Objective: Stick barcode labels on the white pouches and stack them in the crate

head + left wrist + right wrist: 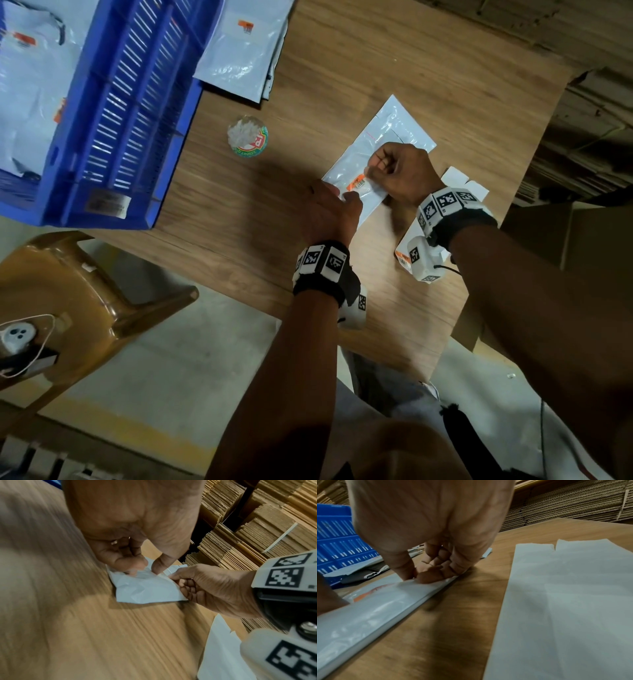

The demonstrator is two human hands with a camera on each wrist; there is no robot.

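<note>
While both hands pinch pouch (pixel 380 150) | L hand (pixel 334 209), R hand (pixel 400 171) hide label (pixel 358 181) edges | print unreadable

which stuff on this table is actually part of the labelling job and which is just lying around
Part of the job:
white pouch under both hands
orange barcode label
blue crate
pouch stack
label sheet

Just lying about:
round tub
brown stool
cardboard stacks
</note>
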